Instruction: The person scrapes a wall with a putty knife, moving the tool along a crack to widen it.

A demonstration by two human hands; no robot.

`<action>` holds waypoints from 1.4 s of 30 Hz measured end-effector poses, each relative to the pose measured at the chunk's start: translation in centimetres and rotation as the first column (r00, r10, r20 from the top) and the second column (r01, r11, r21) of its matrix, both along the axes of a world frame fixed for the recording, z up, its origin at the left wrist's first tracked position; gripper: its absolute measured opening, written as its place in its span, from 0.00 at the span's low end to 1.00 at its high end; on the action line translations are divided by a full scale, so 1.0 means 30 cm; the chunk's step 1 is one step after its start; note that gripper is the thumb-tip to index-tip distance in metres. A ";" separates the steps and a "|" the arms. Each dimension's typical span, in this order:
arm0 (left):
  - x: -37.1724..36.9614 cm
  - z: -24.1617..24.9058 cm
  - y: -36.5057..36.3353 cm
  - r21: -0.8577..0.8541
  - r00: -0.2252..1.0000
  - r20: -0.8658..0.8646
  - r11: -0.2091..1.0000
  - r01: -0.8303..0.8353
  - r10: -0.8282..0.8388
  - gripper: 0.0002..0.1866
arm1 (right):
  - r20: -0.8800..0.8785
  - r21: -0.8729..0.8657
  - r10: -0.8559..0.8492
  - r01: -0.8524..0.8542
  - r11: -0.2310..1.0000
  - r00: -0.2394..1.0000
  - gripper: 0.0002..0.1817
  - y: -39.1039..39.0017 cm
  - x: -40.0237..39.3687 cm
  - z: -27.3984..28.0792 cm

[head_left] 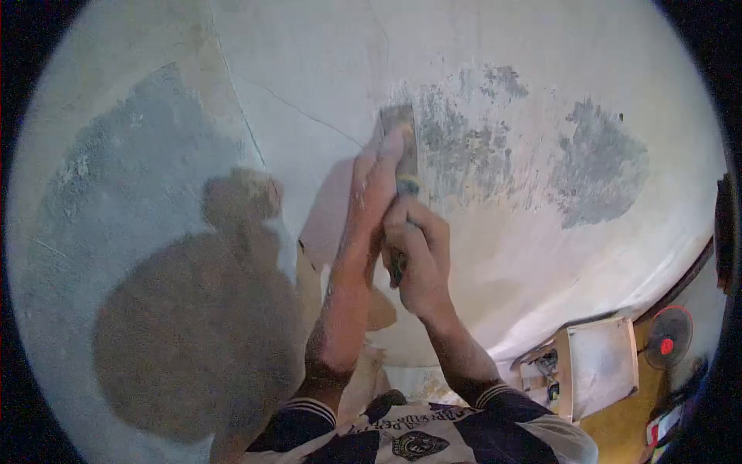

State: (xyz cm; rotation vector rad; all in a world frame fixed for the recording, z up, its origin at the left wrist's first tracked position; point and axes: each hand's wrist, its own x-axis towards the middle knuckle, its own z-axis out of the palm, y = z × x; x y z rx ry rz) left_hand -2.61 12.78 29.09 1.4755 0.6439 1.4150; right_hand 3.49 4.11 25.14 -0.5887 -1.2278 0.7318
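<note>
A scraper [411, 151] with a broad metal blade points upward against the pale painted wall [495, 255]. My right hand [421, 251] is closed round its dark handle, just below a light band where the blade begins. My left hand [379, 174] is on the blade itself, its fingers pressed onto the metal and slightly blurred. Right of the blade, a rough grey patch [468, 147] shows through the white coat, in streaks and flecks. Farther right is a second grey patch [603, 162]. Part of the blade is hidden under my left fingers.
A large grey area [131, 155] covers the left wall, partly under my shadow [201, 332]. Thin cracks [305, 114] run across the white surface. At lower right are a pale box-like piece of furniture [603, 371] and a fan [668, 340] with a red centre.
</note>
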 end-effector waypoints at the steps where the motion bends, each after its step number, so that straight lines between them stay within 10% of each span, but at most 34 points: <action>1: -0.008 0.030 -0.032 -0.065 1.000 0.008 0.998 0.009 -0.009 0.24 | -0.015 0.040 -0.005 0.006 0.999 1.000 0.09 0.017 -0.004 0.013; 5: -0.093 0.075 0.010 0.056 0.987 -0.019 0.986 0.160 -0.159 0.24 | -0.005 0.093 -0.025 0.025 0.995 1.000 0.10 0.040 -0.010 0.060; 7: -0.008 -0.070 0.063 0.224 0.956 -0.117 0.945 -0.240 0.270 0.24 | 0.038 0.070 -0.039 0.036 0.997 0.999 0.10 0.026 -0.008 -0.033; 14: -0.001 -0.391 0.007 -0.140 0.978 -0.172 0.986 0.095 -0.119 0.22 | 0.096 -0.272 -0.048 0.073 0.959 0.994 0.07 -0.060 0.036 -0.389; 22: 0.038 -0.439 0.009 -0.120 0.966 -0.212 0.985 0.125 -0.148 0.23 | -0.024 -0.332 -0.203 0.184 0.925 0.979 0.24 -0.117 0.100 -0.405; 27: 0.073 -0.455 -0.006 0.106 0.943 -0.323 0.988 0.114 -0.074 0.24 | 0.005 -0.447 -0.215 0.194 0.873 0.977 0.17 -0.130 0.126 -0.440; 31: 0.088 -0.509 0.009 -0.174 0.957 -0.257 0.981 0.090 -0.133 0.22 | -0.004 -0.453 -0.072 0.062 0.890 0.997 0.12 -0.122 0.178 -0.426; 34: 0.085 -0.461 -0.050 0.134 0.922 -0.371 0.989 -0.060 0.106 0.21 | -0.008 -0.446 -0.055 0.046 0.894 0.998 0.12 -0.119 0.200 -0.397; 42: 0.215 -0.506 -0.111 0.022 0.989 0.009 0.989 -0.146 0.146 0.15 | 0.017 -0.407 0.009 -0.001 0.914 1.000 0.13 -0.101 0.296 -0.373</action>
